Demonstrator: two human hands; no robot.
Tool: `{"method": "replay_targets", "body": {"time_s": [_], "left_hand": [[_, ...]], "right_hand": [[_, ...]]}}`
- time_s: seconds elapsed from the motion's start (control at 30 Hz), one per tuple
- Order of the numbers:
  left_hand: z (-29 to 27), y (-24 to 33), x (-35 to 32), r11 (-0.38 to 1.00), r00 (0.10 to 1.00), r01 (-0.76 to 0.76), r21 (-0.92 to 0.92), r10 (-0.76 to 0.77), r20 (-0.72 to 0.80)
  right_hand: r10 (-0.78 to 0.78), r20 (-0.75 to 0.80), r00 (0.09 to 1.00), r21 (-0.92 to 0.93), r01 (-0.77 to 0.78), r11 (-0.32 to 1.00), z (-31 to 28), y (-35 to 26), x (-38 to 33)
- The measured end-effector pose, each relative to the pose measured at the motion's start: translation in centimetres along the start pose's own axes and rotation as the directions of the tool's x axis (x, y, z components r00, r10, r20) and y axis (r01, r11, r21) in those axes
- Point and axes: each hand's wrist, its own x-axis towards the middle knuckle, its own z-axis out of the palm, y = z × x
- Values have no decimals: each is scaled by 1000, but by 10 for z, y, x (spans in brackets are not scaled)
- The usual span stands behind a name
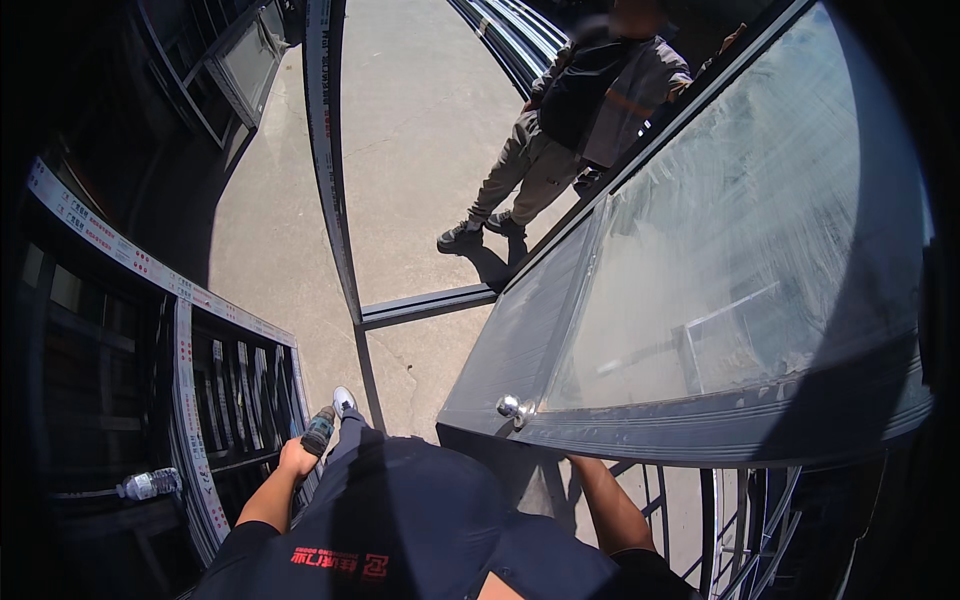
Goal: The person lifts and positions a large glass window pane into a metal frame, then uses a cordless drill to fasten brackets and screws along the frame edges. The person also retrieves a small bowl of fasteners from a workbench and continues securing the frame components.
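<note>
Smeared, dusty glass pane (740, 230) in dark matt metal frame (700, 435); rough concrete floor (420, 130).

A long white protective film strip (120, 250) with red markings runs along the left frame rail; another such strip (190, 420) runs down its upright; a clear plastic bottle's label (150, 485) shows nearby.

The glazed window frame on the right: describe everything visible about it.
The glazed window frame is a dark grey metal sash holding a large pane that looks dusty and streaked. It lies tilted, filling the right of the view. A small shiny round knob sits on its near rail. The right hand reaches under its near edge, mostly hidden. A person stands beyond its far end.
</note>
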Motion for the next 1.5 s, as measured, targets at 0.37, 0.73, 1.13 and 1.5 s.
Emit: {"method": "replay_targets", "body": {"time_s": [0.37, 0.73, 1.13, 1.5], "left_hand": [[104, -42, -38, 974, 978, 45, -223, -89, -187], [108, -81, -36, 953, 929, -14, -304, -100, -355], [-52, 16, 64, 726, 820, -435, -533, 74, -568], [-174, 332, 2, 249, 329, -942, -226, 542, -773]], "right_hand": [[-415, 424, 805, -276, 552, 787, 59, -4, 46], [-54, 358, 932, 82, 26, 996, 197, -81, 77], [-19, 309, 951, 266, -67, 961, 253, -167, 131], [-93, 506, 857, 196, -9, 981, 226, -107, 92]]}}
